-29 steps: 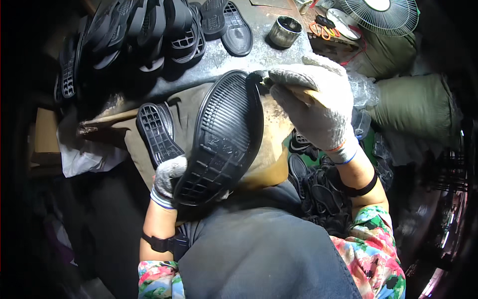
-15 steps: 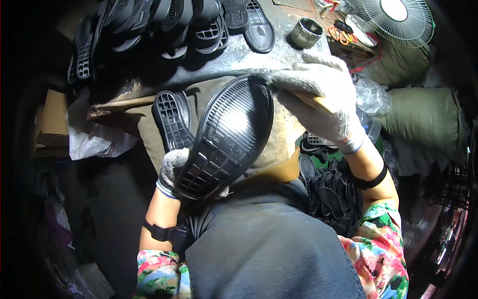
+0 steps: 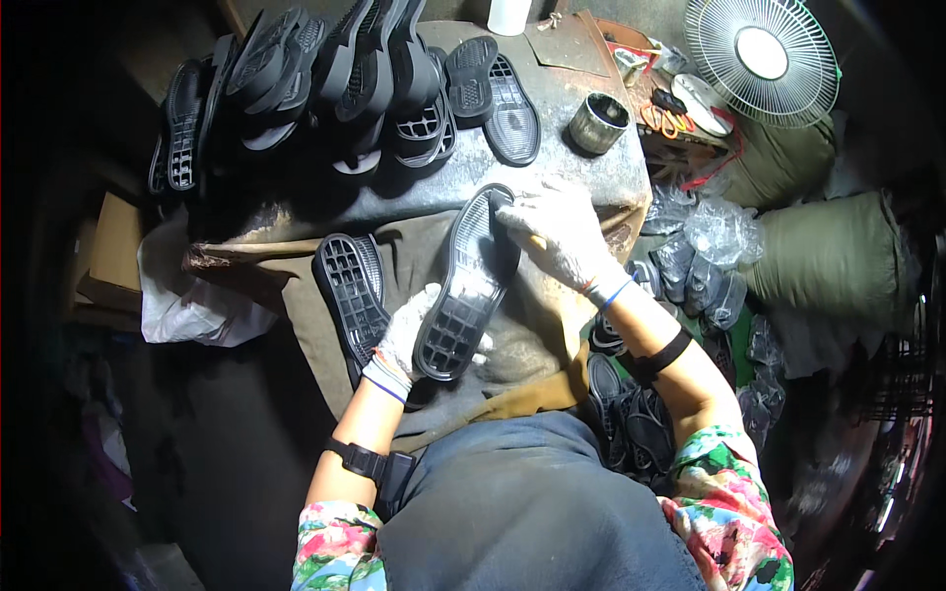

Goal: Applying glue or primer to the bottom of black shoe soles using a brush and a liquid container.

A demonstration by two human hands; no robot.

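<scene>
My left hand (image 3: 409, 330), in a white glove, grips the heel end of a black shoe sole (image 3: 471, 286) from below. The sole is tilted, with its hollow, gridded inner side facing up. My right hand (image 3: 560, 229), also gloved, is closed at the toe end. It holds a slim tool with a yellowish handle (image 3: 538, 242), mostly hidden by the fingers, against the toe rim; its tip is hidden. Beside my left hand, another black sole (image 3: 350, 295) lies on the brown cloth (image 3: 419, 241) over my lap, with a further sole partly beneath it.
A worktable (image 3: 325, 202) ahead bears several black soles (image 3: 370, 79) and a stained metal can (image 3: 598, 125). Orange-handled scissors (image 3: 662, 120) and a fan (image 3: 764, 54) are at the far right. Dark footwear pieces (image 3: 641, 419) lie low on my right. A cardboard box (image 3: 110, 251) stands left.
The sole has been lowered away from the camera and now looks smaller and more upright. My right hand has moved left and down along with it, staying at the toe end.
</scene>
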